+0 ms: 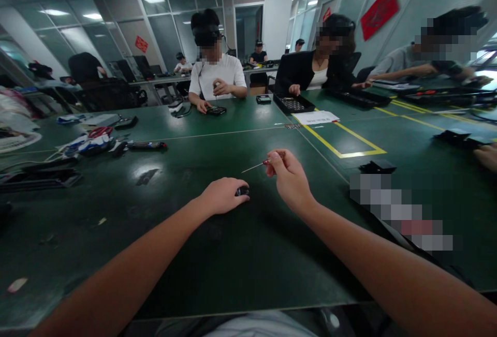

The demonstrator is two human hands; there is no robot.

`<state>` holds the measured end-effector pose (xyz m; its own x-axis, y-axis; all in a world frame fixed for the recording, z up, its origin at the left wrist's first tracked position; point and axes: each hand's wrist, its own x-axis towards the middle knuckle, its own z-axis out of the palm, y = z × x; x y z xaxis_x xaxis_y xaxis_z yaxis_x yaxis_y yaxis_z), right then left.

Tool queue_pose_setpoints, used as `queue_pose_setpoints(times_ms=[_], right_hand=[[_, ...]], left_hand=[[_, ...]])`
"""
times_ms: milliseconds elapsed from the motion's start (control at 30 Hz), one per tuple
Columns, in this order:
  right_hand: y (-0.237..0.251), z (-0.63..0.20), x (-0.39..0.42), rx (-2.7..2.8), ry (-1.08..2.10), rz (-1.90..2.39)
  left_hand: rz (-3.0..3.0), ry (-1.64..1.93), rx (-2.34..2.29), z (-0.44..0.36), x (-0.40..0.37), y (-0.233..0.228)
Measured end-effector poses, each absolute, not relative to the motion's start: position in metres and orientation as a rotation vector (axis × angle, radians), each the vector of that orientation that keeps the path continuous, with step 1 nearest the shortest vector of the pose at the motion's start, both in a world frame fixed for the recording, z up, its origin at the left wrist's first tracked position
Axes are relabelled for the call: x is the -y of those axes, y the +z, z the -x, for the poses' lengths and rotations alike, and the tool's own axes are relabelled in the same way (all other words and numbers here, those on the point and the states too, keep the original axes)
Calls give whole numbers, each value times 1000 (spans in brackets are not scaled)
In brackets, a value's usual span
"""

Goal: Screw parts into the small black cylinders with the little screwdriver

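My left hand (pixel 223 195) rests low over the green table, its fingers curled round a small, shiny black rounded object (pixel 242 191). Most of that object is covered by the hand, so its kind is unclear. Raised a little to the right, my right hand (pixel 287 174) is closed on a screwdriver (pixel 254 167) with a reddish handle. Its thin metal shaft points left and slightly down, above and apart from the black object.
A black-and-red pen-shaped tool (pixel 147 145) lies left, near red-handled scissors (pixel 100 131) and cables. Yellow tape (pixel 363 154) marks the green table (pixel 248 264). A black tray (pixel 294 103) stands across from me, where co-workers sit. A partly blurred flat item (pixel 396 210) lies right.
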<state>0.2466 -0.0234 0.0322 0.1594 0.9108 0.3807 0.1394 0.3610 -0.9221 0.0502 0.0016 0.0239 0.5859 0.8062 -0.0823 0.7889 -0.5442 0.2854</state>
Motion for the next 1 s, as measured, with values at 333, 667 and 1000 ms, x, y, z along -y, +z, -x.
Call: queue_pose_setpoints(times_ms=[333, 667, 1000], right_hand=[[34, -247, 27, 1364, 727, 1059], [33, -247, 27, 1390, 752, 1074], [31, -247, 23, 1396, 767, 1106]], left_hand=[[-2234, 354, -1379, -38, -6, 23], [-1391, 1042, -1210, 35, -25, 38], [-803, 1459, -1368, 149, -3, 68]])
